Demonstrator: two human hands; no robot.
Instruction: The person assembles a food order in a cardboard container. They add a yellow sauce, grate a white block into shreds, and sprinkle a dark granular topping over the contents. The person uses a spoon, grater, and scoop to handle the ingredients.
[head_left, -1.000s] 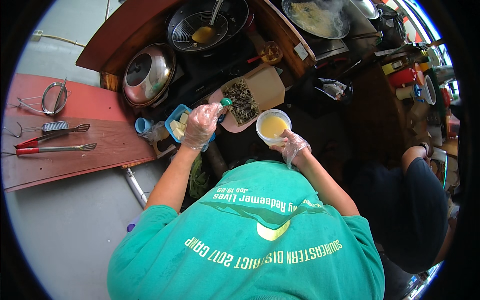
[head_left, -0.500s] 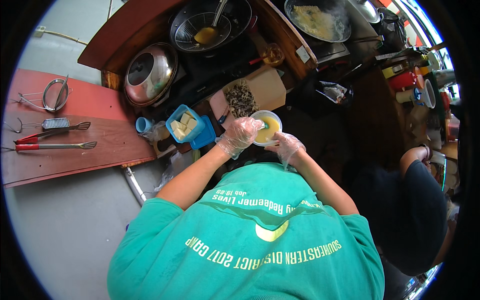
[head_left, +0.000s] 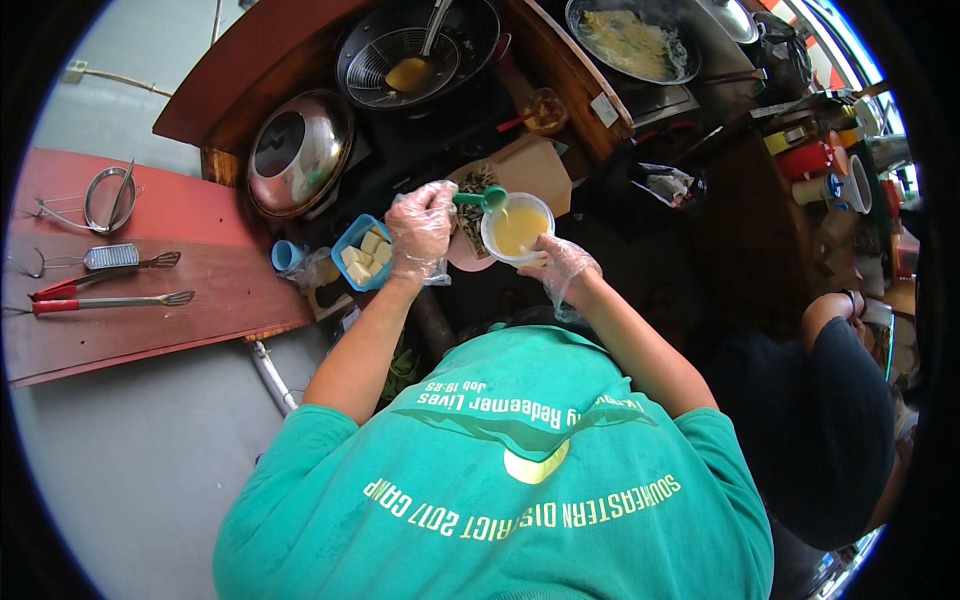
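My left hand, in a clear plastic glove, is closed round the handle of a green scoop. The scoop's bowl is held just over the far left rim of a round translucent tub, and a thin stream of pale yellow liquid seems to run down from it. More of this liquid lies in the tub. My gloved right hand grips the tub's near right side, and the tub looks slightly tilted. Behind the scoop, partly hidden, stands a cardboard box with dark shredded food.
A blue container of pale blocks sits beside my left hand. Farther off are a wok with a wire skimmer, a domed lid and a steaming pan. Tongs lie on the left board. A person's arm is at right.
My left hand has lifted the green scoop out of the tub and moved left. The tub has shifted slightly left, with my right hand still on it.
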